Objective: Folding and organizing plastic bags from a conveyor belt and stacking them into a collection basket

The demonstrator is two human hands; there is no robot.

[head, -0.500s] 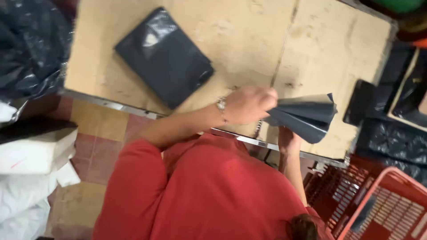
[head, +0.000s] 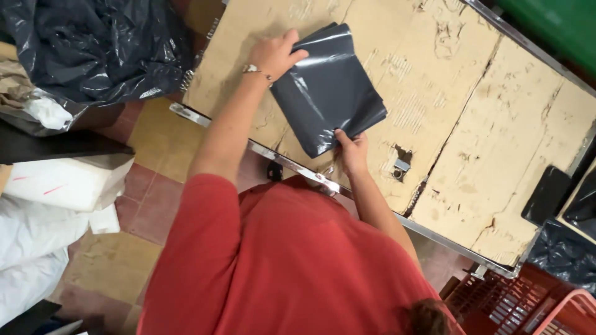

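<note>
Your left hand (head: 276, 57) now rests on the far corner of the grey bag (head: 326, 90), fingers curled over its edge and thumb lying along the top. Your right hand (head: 351, 150) pinches the near corner, thumb on top, fingers hidden beneath. Half a second ago both hands held the bag folded at the near table (head: 496, 161) edge, with 1 other bag lying flat further along; now this 1 lies flat on the worn cardboard top, further from the red crate (head: 528, 307).
</note>
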